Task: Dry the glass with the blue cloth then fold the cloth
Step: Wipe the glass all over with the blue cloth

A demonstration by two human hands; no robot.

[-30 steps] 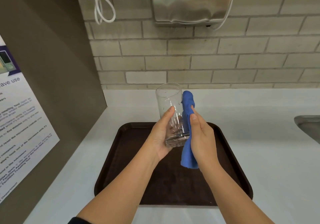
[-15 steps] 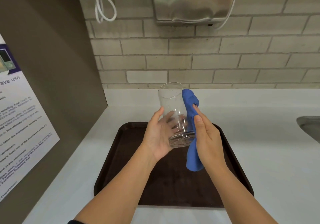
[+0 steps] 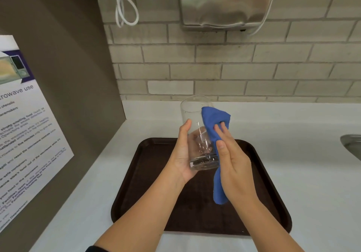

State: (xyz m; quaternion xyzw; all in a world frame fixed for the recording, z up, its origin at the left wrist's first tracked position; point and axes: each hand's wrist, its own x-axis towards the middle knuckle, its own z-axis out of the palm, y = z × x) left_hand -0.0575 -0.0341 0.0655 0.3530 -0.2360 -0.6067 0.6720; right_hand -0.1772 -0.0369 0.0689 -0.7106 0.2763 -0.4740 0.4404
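A clear drinking glass (image 3: 193, 111) is held upright above the tray, its thick base near my palm. My left hand (image 3: 182, 154) wraps the glass from the left and behind. The blue cloth (image 3: 213, 123) is pressed against the glass's right side, bunched at the top and hanging down past the base to a loose tail. My right hand (image 3: 232, 160) holds the cloth flat against the glass with its fingers pointing up.
A dark brown tray (image 3: 148, 183) lies on the white counter (image 3: 304, 154) under my hands. A metal sink edge (image 3: 351, 144) shows at far right. A brown side panel with a microwave poster (image 3: 25, 134) stands left; a steel dispenser (image 3: 226, 1) hangs on the brick wall.
My left hand has loosened and shifted its grip round the glass. The cloth's top has spread wider and my right hand has moved slightly to the right along the glass.
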